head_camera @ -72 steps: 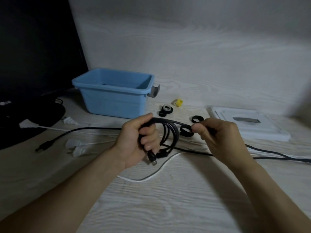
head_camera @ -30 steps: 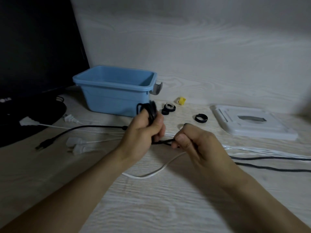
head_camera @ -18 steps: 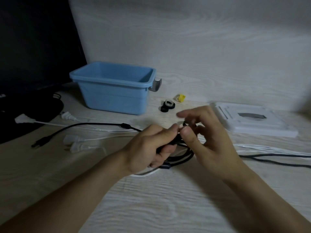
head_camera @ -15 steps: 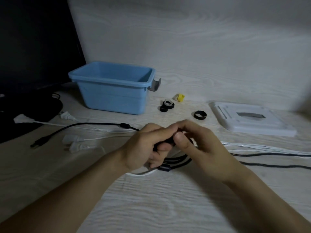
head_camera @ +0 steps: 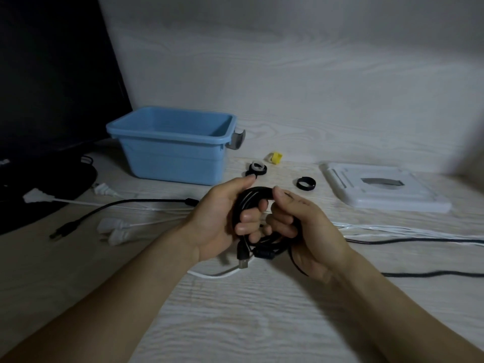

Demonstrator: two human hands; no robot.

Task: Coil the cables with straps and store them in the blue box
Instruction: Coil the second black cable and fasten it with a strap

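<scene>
A coiled black USB cable (head_camera: 251, 203) is held upright between both hands above the table. My left hand (head_camera: 222, 221) grips the coil's left side, fingers curled through the loop. My right hand (head_camera: 298, 226) grips the right side, thumb on top of the coil. The cable's USB plug (head_camera: 242, 258) and ferrite bead (head_camera: 264, 254) hang below. Its loose tail (head_camera: 419, 274) trails off to the right. The open blue box (head_camera: 170, 145) stands behind, at the left. A black strap ring (head_camera: 306, 183), a black-and-white strap pair (head_camera: 256, 169) and a yellow strap (head_camera: 274, 157) lie behind the hands.
A white box lid (head_camera: 379, 189) lies at the right. White cables (head_camera: 406, 229) and another black cable (head_camera: 419, 241) run off right. A black cable with a plug (head_camera: 78, 224) and white plugs (head_camera: 115, 229) lie at the left, beside a black monitor (head_camera: 52, 82).
Both hands lifted the coil from lying low on the table to upright. My right hand moved from pinching at the top to gripping the coil's right side.
</scene>
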